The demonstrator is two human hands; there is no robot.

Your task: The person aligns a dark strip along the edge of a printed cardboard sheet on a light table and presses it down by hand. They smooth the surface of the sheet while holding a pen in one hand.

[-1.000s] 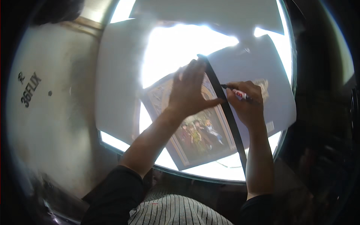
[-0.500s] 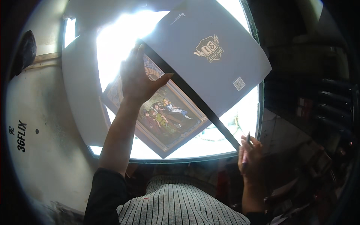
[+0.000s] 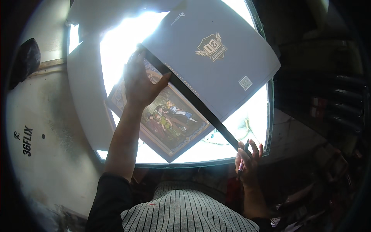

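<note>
A dark straight bar, like a ruler, lies slantwise across a large printed cover sheet. On its upper right is a grey-blue panel with a winged shield emblem and a square code. To its lower left lies a panel illustrated with several figures. My left hand rests on the bar's far end and the illustrated panel, fingers stretched out and thumb spread onto the bar. At the near right end of the bar, my right hand holds a slim dark pen, its fingers touching or very close to the bar.
Beneath the sheets is a brightly lit glass light table with a dark rim. Another pale sheet curves along its left side. A pale surface with a dark bundle lies further left. Dark shelving or stacks stand at right.
My right hand has moved left and slightly down to the bar's near end, the pen still in it. The bar has shifted slightly left, uncovering a line of print; my left thumb moved with it.
</note>
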